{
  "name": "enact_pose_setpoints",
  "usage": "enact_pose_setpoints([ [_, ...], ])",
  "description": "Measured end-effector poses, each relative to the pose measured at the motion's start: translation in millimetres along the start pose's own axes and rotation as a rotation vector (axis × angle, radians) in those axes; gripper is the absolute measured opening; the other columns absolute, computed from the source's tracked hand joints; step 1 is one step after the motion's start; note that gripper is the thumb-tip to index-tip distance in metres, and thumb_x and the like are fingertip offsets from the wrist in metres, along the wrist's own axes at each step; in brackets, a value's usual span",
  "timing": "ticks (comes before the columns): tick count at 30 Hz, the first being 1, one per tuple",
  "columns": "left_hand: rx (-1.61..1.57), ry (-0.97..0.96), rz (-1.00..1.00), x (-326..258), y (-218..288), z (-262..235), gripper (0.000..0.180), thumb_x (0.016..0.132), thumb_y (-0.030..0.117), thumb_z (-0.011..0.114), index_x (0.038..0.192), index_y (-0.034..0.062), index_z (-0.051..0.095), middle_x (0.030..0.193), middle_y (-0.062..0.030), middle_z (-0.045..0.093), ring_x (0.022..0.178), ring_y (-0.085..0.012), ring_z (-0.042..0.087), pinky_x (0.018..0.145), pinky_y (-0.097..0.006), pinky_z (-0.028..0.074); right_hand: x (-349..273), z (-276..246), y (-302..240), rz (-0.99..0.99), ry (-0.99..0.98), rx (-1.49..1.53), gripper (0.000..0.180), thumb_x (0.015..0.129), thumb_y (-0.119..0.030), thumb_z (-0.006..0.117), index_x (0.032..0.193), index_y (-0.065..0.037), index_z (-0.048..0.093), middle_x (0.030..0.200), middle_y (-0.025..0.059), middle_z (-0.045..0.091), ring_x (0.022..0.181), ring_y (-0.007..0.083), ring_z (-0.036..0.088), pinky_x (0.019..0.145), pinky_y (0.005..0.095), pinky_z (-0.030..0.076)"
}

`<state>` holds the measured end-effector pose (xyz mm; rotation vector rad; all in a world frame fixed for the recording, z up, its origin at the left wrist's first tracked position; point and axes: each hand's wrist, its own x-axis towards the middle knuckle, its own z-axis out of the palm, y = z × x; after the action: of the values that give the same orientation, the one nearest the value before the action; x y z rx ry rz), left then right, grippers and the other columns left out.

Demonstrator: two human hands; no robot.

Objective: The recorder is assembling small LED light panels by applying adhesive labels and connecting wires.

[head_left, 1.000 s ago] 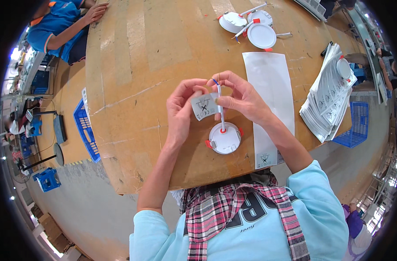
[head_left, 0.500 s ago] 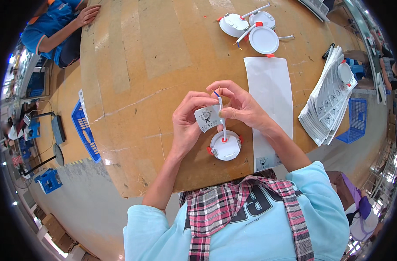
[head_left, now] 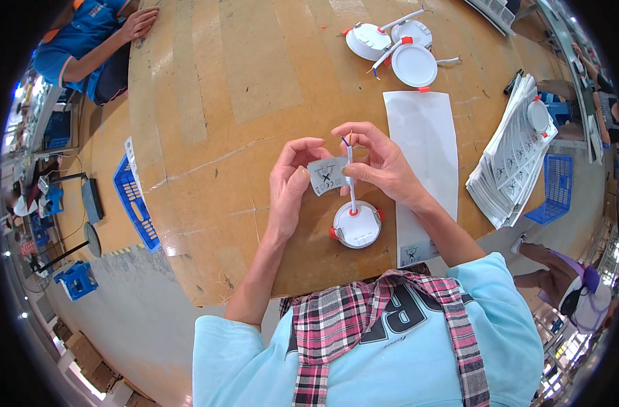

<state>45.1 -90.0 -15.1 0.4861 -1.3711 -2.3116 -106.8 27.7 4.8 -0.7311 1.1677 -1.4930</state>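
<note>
A white round downlight (head_left: 357, 224) with red-tipped spring clips lies on the table before me, its white cable (head_left: 352, 190) standing upward. My right hand (head_left: 381, 166) pinches this cable near its top, thumb against the edge of a silvery printed label (head_left: 328, 176) that sticks out leftward from the cable. Bare wire ends, one blue, show above the fingers. Beside the label's left edge is my left hand (head_left: 289, 180), thumb and curled fingers apart; some fingertips are partly hidden behind the label. Under my right forearm lies a white label sheet (head_left: 423, 159) with one printed label at its near end.
Several more downlights (head_left: 414, 65) with cables lie at the far right. A fanned stack of printed label sheets (head_left: 503, 163) carries another downlight (head_left: 538, 116). Blue baskets (head_left: 134, 203) stand beyond the table's sides. A co-worker's hand (head_left: 138, 24) rests on the far left table edge.
My left thumb and fingers have drawn back leftward from the label, which shows more fully. My right hand keeps its pinch. A person in the right background has moved.
</note>
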Motion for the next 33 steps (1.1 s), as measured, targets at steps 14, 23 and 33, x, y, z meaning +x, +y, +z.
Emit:
enact_pose_setpoints([
  [14, 0.079, 0.223, -0.02, 6, 1, 12, 0.015, 0.093, 0.012, 0.056, 0.097, -0.0018, 0.059, 0.09, -0.0083, 0.066, 0.08, -0.0118, 0.063, 0.074, -0.027, 0.052, -7, 35, 7, -0.152, 0.414, -0.044, 0.044, 0.087, 0.002, 0.058, 0.127, -0.002, 0.04, 0.088, 0.0022, 0.043, 0.08, 0.0097, 0.06, 0.07, 0.0225, 0.057],
  [23, 0.099, 0.122, -0.051, 12, 27, 17, 0.013, 0.093, 0.014, 0.057, 0.094, 0.0009, 0.059, 0.085, -0.0062, 0.066, 0.072, -0.01, 0.062, 0.069, -0.027, 0.051, -27, 7, -15, -0.108, 0.378, -0.193, 0.032, 0.091, -0.016, 0.058, 0.116, 0.002, 0.052, 0.092, 0.0055, 0.057, 0.083, 0.0109, 0.058, 0.073, 0.0247, 0.049],
  [33, 0.263, -0.017, -0.102, 28, 19, 45, 0.016, 0.092, 0.016, 0.06, 0.097, 0.0005, 0.06, 0.079, -0.0068, 0.067, 0.068, -0.0085, 0.061, 0.061, -0.023, 0.049, 3, -40, -65, 0.144, 0.055, -0.395, 0.023, 0.089, -0.02, 0.058, 0.094, 0.001, 0.067, 0.081, 0.0038, 0.065, 0.076, 0.0092, 0.059, 0.069, 0.0239, 0.048],
])
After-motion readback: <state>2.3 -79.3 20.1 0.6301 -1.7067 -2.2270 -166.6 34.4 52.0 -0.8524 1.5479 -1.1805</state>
